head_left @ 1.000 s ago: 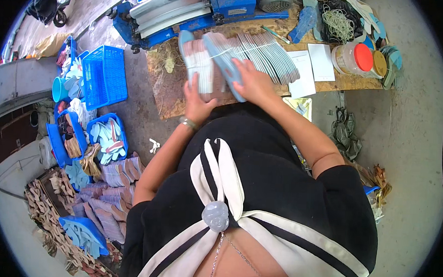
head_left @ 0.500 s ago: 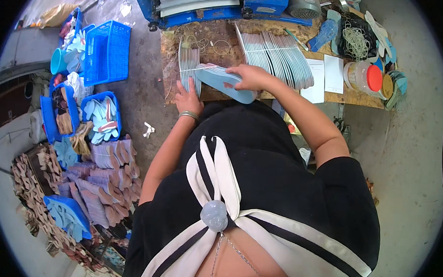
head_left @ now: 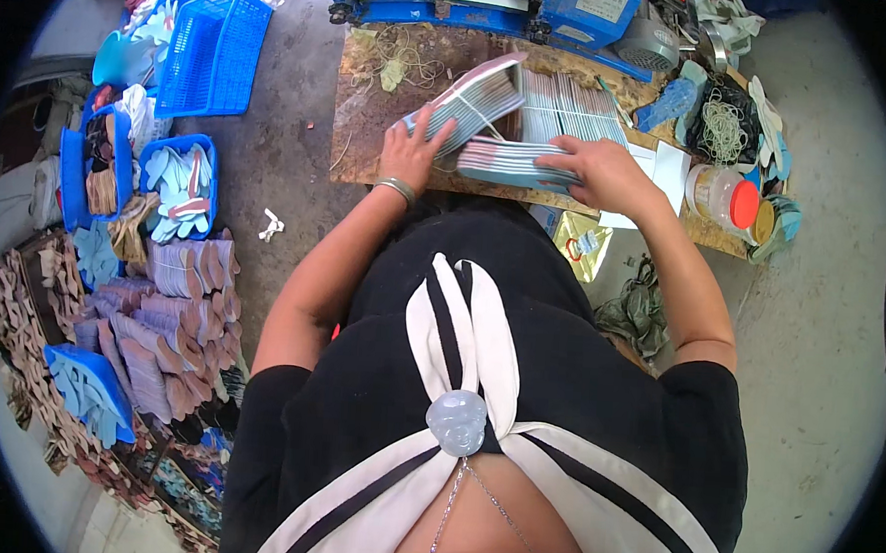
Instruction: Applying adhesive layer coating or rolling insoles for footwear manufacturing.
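Observation:
My left hand (head_left: pixel 409 157) grips the near end of a string-tied bundle of shoe insoles (head_left: pixel 480 100), which lies slanted on the worn wooden table (head_left: pixel 361 122). Its thumb is hidden. In my right hand (head_left: pixel 609 175) is a smaller stack of light-blue and white insoles (head_left: pixel 504 162), held by its right end near the table's front edge. The left end of this stack lies close beside the slanted bundle; whether they touch I cannot tell. Behind my right hand, a larger tied row of insoles (head_left: pixel 567 108) stands on edge, partly covered by the other two.
A blue machine (head_left: pixel 587 14) stands at the table's back edge. To the right are paper sheets (head_left: pixel 672 176), a red-lidded jar (head_left: pixel 718 196) and a ball of string (head_left: pixel 723 133). Blue baskets (head_left: pixel 214 54) and stacked insoles (head_left: pixel 165 322) occupy the floor at left.
The left bundle has swung from nearly upright to a slant, its far end now rightward against the larger row. My right hand has moved right and turned its stack edge-up. The view has shifted.

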The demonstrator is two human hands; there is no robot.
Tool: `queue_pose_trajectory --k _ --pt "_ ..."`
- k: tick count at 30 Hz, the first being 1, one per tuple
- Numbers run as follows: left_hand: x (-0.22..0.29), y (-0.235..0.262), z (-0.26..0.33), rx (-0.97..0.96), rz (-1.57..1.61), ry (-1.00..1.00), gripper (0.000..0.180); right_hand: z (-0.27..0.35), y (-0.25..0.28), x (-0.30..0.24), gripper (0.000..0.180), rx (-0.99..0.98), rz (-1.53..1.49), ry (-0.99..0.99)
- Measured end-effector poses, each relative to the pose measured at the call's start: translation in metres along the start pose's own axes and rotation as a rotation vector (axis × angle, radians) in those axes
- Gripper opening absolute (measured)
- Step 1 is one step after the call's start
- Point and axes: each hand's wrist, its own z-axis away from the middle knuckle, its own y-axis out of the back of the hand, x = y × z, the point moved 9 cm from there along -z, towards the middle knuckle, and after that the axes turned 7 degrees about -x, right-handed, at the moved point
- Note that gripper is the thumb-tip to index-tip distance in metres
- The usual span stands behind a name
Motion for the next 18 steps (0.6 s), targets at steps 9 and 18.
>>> queue_pose_trajectory --k 9,18 --pt "0.003 -0.012 -0.012 -0.210 0.075 0.007 0.064 -0.051 -0.051 -0.036 0.038 -0.011 0.298 0.183" --pt "-0.043 -0.034 -0.015 -0.401 0.033 0.076 0.081 -0.019 -0.008 -0.054 0.039 -0.030 0.345 0.237"
